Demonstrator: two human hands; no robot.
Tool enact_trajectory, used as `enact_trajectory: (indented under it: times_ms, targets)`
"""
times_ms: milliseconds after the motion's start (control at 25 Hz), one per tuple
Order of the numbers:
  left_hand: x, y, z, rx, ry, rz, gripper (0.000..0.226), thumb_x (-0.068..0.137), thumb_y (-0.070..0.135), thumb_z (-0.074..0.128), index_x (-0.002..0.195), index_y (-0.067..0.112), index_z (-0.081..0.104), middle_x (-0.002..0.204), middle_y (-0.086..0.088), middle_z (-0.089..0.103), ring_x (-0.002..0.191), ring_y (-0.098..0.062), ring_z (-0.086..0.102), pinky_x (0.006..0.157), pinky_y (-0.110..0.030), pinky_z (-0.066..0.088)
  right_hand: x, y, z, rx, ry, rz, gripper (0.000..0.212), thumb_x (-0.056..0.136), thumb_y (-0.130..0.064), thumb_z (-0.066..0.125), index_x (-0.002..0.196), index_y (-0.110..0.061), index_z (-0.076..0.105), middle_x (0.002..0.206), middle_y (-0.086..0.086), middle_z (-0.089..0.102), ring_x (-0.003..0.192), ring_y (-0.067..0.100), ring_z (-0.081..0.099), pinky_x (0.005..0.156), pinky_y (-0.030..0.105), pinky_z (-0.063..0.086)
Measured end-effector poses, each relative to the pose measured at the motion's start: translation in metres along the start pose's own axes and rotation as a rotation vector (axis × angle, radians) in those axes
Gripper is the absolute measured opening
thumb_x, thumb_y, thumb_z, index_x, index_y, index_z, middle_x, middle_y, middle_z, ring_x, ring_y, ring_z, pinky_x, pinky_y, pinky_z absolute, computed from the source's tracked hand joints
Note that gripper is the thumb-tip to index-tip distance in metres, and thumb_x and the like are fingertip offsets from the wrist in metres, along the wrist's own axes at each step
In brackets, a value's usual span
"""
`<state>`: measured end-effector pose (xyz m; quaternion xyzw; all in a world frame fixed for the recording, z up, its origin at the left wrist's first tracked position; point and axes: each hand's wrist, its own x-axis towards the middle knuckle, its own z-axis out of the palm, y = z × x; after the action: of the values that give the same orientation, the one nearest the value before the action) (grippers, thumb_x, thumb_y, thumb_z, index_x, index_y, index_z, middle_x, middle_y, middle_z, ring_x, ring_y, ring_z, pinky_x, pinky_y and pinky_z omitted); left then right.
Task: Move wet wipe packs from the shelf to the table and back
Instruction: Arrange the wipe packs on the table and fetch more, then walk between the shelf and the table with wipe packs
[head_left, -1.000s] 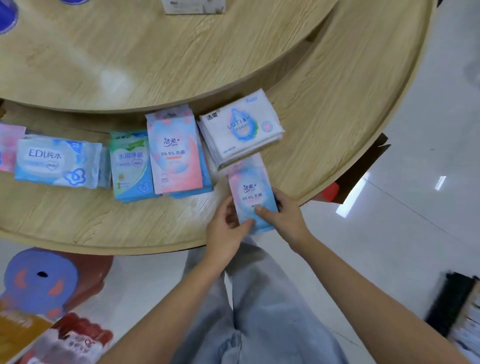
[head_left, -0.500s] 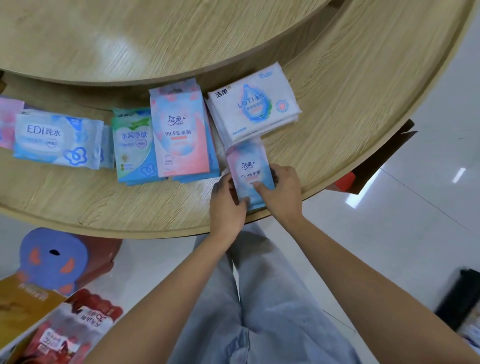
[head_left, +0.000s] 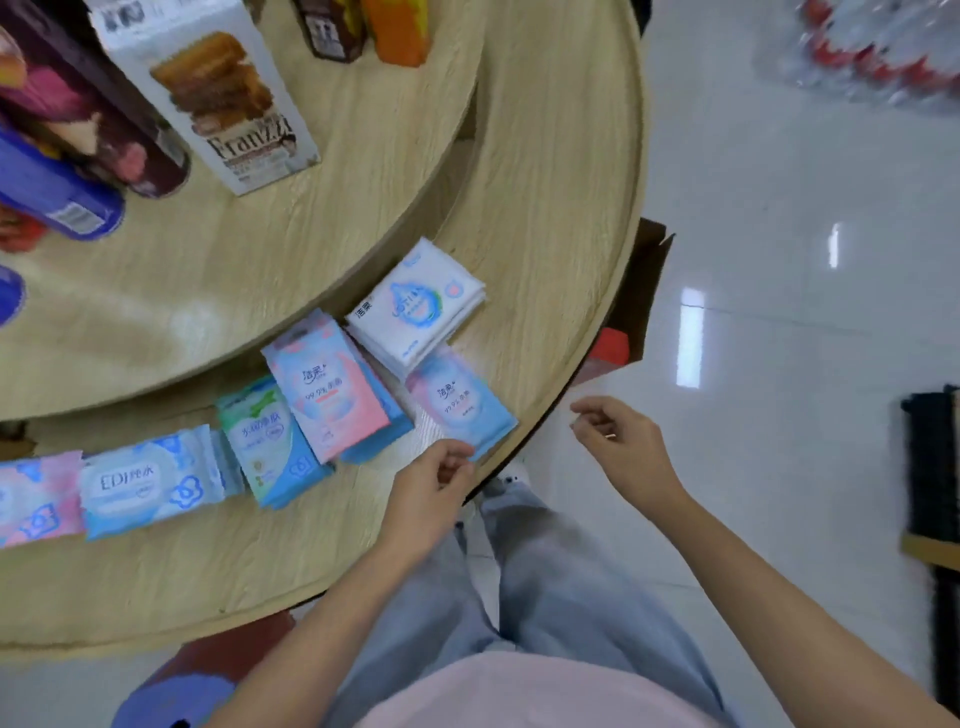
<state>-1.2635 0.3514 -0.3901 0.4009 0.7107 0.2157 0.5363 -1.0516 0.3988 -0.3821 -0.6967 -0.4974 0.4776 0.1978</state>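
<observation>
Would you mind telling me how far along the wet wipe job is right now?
Done: the small pink-and-blue pack lies flat on the lower wooden tier, beside the white packs. In hand: nothing; the left hand hovers loosely curled by its near corner, the right hand hangs beyond the edge. Left: the other packs in the row, if they are to move too.

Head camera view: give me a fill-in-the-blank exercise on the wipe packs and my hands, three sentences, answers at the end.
1. The small pink and blue pack lies on the ____ tier of the round wooden stand.
2. The right hand hangs beyond the stand's edge, over the ____, holding nothing.
3. The EDI pack lies to the ____ of the green pack.
Missing words: lower; floor; left.
</observation>
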Motion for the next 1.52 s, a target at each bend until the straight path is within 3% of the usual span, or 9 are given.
enact_trajectory:
  times_ms: [320,560,720,840,960,1160,1360,1520]
  targets:
    - [-0.012,0.044,0.042,0.486,-0.581,0.364,0.017,0.090,0.011,0.058,0.104,0.017,0.066,0.081,0.010,0.063,0.071,0.003,0.055,0.065,-0.003,0.038,-0.174,0.078,0.013,0.382,0.534,0.357,0.015,0.088,-0.005,0.062,0.097,-0.016,0.067,0.085,-0.006,0.067,0.080,0.012,0.062,0.073,0.012,0.047]
    - [-0.070,0.082,0.150,0.686,-0.963,0.596,0.017,0.090,0.012,0.058,0.104,0.017,0.066,0.083,0.000,0.066,0.077,-0.014,0.059,0.072,-0.023,0.043,-0.290,0.125,0.042,0.575,0.898,0.603,0.027,0.086,-0.004,0.063,0.086,-0.031,0.064,0.085,-0.007,0.068,0.074,0.003,0.062,0.073,0.011,0.047]
    - [-0.135,0.096,0.233,0.753,-1.166,0.689,0.017,0.090,0.010,0.056,0.099,0.021,0.064,0.095,-0.010,0.070,0.091,-0.023,0.064,0.079,-0.022,0.047,-0.341,0.147,0.054,0.752,1.106,0.707,0.024,0.086,-0.005,0.064,0.087,-0.029,0.065,0.083,-0.006,0.069,0.074,0.002,0.063,0.078,0.023,0.049]
    - [-0.191,0.091,0.297,0.819,-1.299,0.693,0.017,0.091,0.011,0.055,0.100,0.023,0.063,0.098,-0.006,0.069,0.095,-0.020,0.063,0.072,-0.011,0.045,-0.380,0.173,0.052,0.901,1.251,0.765,0.024,0.085,-0.004,0.063,0.087,-0.028,0.066,0.084,-0.004,0.068,0.077,0.008,0.064,0.080,0.027,0.051]
    - [-0.252,0.079,0.359,0.896,-1.392,0.694,0.018,0.092,0.014,0.053,0.102,0.024,0.062,0.100,-0.003,0.069,0.097,-0.018,0.062,0.076,-0.015,0.044,-0.424,0.208,0.034,0.988,1.354,0.821,0.025,0.085,-0.002,0.062,0.086,-0.027,0.066,0.086,0.005,0.068,0.083,0.024,0.063,0.083,0.032,0.051]
    - [-0.330,0.048,0.432,0.932,-1.506,0.608,0.019,0.091,0.010,0.054,0.095,0.028,0.062,0.098,-0.005,0.069,0.095,-0.019,0.063,0.081,-0.025,0.046,-0.492,0.276,-0.052,0.976,1.484,0.758,0.028,0.087,-0.002,0.061,0.085,-0.029,0.066,0.089,0.010,0.067,0.082,0.022,0.060,0.085,0.037,0.051]
    - [-0.369,0.044,0.492,0.947,-1.565,0.509,0.021,0.092,0.008,0.054,0.097,0.026,0.064,0.095,-0.001,0.070,0.085,-0.010,0.064,0.071,-0.010,0.046,-0.547,0.326,-0.168,0.855,1.600,0.650,0.027,0.087,-0.002,0.061,0.086,-0.029,0.064,0.091,0.011,0.068,0.085,0.024,0.062,0.086,0.034,0.051]
    - [-0.389,0.054,0.580,0.941,-1.561,0.537,0.022,0.092,0.006,0.054,0.096,0.025,0.064,0.094,0.000,0.069,0.085,-0.010,0.063,0.072,-0.009,0.046,-0.571,0.379,-0.236,0.816,1.627,0.638,0.024,0.088,-0.004,0.060,0.090,-0.026,0.065,0.092,0.011,0.068,0.091,0.031,0.064,0.088,0.038,0.052]
